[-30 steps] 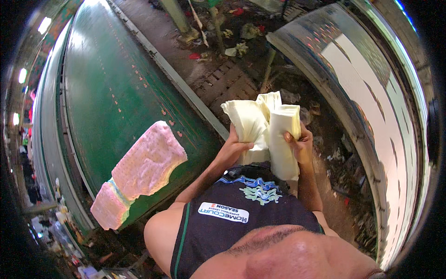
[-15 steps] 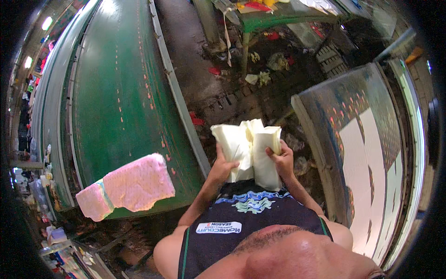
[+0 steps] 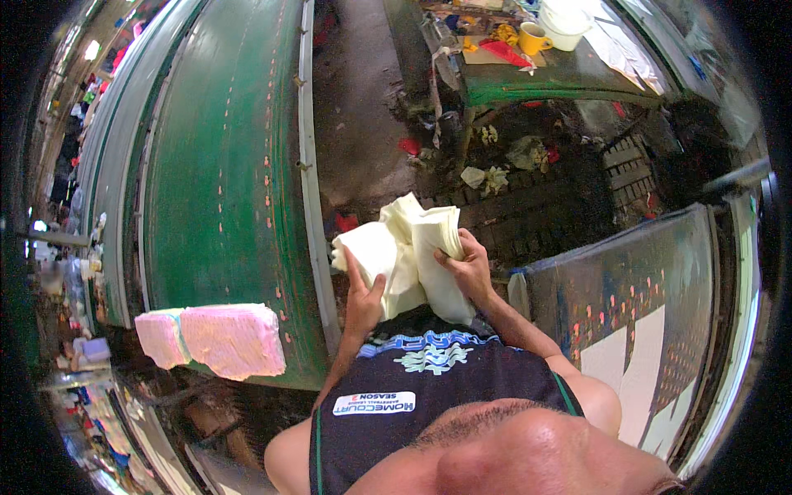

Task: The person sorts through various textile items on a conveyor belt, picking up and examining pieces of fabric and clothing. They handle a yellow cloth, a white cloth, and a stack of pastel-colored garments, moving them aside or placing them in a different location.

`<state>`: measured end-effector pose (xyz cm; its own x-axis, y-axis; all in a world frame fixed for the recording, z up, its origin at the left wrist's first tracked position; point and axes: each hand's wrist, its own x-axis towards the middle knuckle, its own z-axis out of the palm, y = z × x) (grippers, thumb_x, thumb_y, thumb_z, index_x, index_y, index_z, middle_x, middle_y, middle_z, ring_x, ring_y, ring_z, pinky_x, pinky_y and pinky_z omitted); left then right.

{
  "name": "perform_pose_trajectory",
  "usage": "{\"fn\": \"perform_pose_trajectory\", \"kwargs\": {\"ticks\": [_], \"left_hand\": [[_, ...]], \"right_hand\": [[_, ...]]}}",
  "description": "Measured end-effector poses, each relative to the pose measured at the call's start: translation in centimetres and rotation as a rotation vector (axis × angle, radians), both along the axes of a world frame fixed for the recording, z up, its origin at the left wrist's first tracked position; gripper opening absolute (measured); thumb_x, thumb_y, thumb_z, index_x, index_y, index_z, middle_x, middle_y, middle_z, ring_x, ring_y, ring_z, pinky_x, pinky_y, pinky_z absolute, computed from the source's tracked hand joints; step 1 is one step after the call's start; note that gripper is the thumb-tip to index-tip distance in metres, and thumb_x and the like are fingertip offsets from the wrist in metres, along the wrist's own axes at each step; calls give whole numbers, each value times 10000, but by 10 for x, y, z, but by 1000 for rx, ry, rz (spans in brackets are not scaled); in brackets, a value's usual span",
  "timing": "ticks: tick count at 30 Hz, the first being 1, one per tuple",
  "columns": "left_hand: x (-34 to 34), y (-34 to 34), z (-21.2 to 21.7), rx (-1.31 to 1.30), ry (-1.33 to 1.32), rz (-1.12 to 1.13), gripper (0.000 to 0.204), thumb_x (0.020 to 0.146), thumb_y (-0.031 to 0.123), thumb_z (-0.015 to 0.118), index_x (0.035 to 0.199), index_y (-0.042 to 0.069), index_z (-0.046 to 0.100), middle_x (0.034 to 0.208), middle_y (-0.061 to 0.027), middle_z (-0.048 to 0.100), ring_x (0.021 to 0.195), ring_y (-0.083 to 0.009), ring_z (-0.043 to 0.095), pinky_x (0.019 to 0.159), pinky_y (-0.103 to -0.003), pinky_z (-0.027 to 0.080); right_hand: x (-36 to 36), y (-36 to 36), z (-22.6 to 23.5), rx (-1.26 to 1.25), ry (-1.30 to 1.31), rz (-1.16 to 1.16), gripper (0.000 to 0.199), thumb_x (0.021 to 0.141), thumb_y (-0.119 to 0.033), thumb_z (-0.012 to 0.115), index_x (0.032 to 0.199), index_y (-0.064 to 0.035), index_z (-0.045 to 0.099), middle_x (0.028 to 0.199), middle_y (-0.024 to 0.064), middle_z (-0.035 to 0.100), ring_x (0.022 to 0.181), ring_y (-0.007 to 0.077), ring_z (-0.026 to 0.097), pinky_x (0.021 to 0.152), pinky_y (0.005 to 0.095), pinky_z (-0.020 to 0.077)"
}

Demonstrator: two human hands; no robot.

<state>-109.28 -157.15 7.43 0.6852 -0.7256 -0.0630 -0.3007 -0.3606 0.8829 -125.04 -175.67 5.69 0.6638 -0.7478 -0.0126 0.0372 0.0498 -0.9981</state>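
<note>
In front of my chest I hold a bundle of pale cream fabric pieces (image 3: 400,256), stacked in layers and bent so that two folded halves stand up side by side. My left hand (image 3: 363,301) grips the left half near its lower edge, thumb on the near face. Around the right half, my right hand (image 3: 469,266) is closed, with the thumb pressed on the front and the fingers partly hidden behind. On the near end of the long green table (image 3: 194,198) to my left lies a thick stack of pink fabric pieces (image 3: 235,338), with a narrow pale band across it.
A sloping dark panel (image 3: 561,280) with white sheets (image 3: 643,363) stands close on my right. Ahead, a green-edged table (image 3: 561,87) holds a yellow mug (image 3: 533,38), a white bucket (image 3: 564,23) and red cloth. Crumpled scraps (image 3: 487,178) litter the dark floor.
My view has turned somewhat, and more of the far table shows. The bundle has shifted left with both hands, and its left half is now spread more open to the left.
</note>
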Motion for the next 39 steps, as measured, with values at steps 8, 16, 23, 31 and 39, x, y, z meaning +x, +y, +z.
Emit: {"fn": "perform_pose_trajectory", "kwargs": {"ticks": [8,16,23,31,39], "left_hand": [[32,-92,12,37,39,-221,695,1066,202,535,1668,178,188,1544,-269,480,1409,-361,512,1145,-421,402],[108,-147,-25,21,99,-290,347,1050,79,540,1386,139,599,1333,-172,667,1247,-306,636,1088,-401,465],[238,-199,31,-66,-21,-138,251,1042,74,547,1266,89,660,1203,-171,709,1150,-303,674,1000,-399,506],[382,-215,106,-269,-65,211,255,1033,132,627,1266,34,658,1247,-137,691,1183,-248,631,1042,-368,467],[485,-241,87,-469,-212,623,348,1013,275,692,1246,18,665,1262,-123,643,1201,-235,575,1074,-389,428]], "right_hand": [[25,-77,-24,295,-111,-189,247,908,-131,800,1074,43,741,1100,31,647,958,141,633,852,292,506],[116,-142,-35,193,-24,-92,235,909,-129,786,1070,36,741,1087,40,662,960,143,633,851,296,507],[254,-214,14,271,-53,-47,311,915,-120,782,1180,16,693,1127,35,710,979,120,642,870,295,519],[420,-296,98,116,-239,59,281,896,-104,758,1121,61,727,1225,76,658,1076,172,616,946,317,488],[580,-388,120,-14,-354,189,235,875,-80,765,1053,71,742,1277,136,648,1190,244,587,1025,367,445]]}}
